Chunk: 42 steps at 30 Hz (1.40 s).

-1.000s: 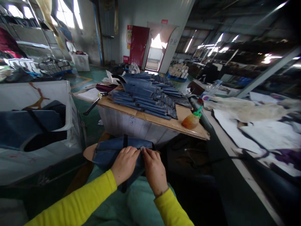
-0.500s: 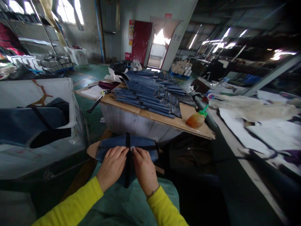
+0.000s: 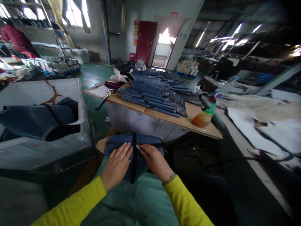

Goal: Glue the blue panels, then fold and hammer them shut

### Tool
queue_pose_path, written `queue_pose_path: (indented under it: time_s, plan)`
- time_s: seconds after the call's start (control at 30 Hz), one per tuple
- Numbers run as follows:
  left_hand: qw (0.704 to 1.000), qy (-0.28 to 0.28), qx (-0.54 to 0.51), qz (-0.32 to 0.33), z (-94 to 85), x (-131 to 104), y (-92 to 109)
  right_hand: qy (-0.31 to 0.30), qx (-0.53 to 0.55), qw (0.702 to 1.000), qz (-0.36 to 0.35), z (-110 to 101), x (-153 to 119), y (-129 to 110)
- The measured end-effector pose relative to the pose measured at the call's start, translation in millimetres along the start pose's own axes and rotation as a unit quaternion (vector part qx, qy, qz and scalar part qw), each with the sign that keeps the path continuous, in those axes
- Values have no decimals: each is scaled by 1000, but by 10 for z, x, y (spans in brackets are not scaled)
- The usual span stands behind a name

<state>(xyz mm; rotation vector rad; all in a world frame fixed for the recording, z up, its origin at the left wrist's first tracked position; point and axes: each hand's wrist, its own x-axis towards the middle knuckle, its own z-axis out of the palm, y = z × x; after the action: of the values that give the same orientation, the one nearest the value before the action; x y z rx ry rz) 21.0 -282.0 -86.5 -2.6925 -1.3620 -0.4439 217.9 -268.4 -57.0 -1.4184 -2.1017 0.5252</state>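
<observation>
A blue denim-like piece (image 3: 148, 140) with crossing black strips (image 3: 134, 166) lies over a tan form on my lap. My left hand (image 3: 118, 161) rests flat on its left part, fingers spread a little and holding nothing. My right hand (image 3: 155, 160) pinches a small pale object (image 3: 138, 147) against the piece, just right of where the black strips cross. What the pale object is cannot be made out.
Stacked blue pieces (image 3: 150, 100) lie on cardboard (image 3: 164, 118) over a white bin, beside a glue bottle (image 3: 202, 119) and a black-handled hammer (image 3: 102, 102). Another white bin (image 3: 82, 94) holds blue pieces at left. A person in a plaid shirt (image 3: 17, 37) is far left.
The view has shifted left. My left hand has flattened on the piece, and my right hand has turned, its wrist swinging out to the right.
</observation>
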Motion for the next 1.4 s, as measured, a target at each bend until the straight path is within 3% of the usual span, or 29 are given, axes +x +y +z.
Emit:
queue_pose_path:
  time_s: [0.27,0.6,0.83,1.07,1.23,1.4]
  plan:
    - [1000,-11,-22,13,15,-9,-34,-105,-45,993,-43,-162,168,-27]
    - [998,15,-31,-45,-95,81,-90,-109,-34,992,-49,-200,181,-18]
    - [998,17,-46,-30,-121,74,-99,-97,-38,993,-53,-173,158,-4]
    - [996,13,-72,-59,-222,305,-40,-126,-44,989,-56,-236,242,-2]
    - [995,10,-96,-17,-142,334,-15,-172,-113,975,-90,-244,337,-66]
    - [994,13,-110,0,-47,277,-53,-131,-148,975,-105,-120,235,-94]
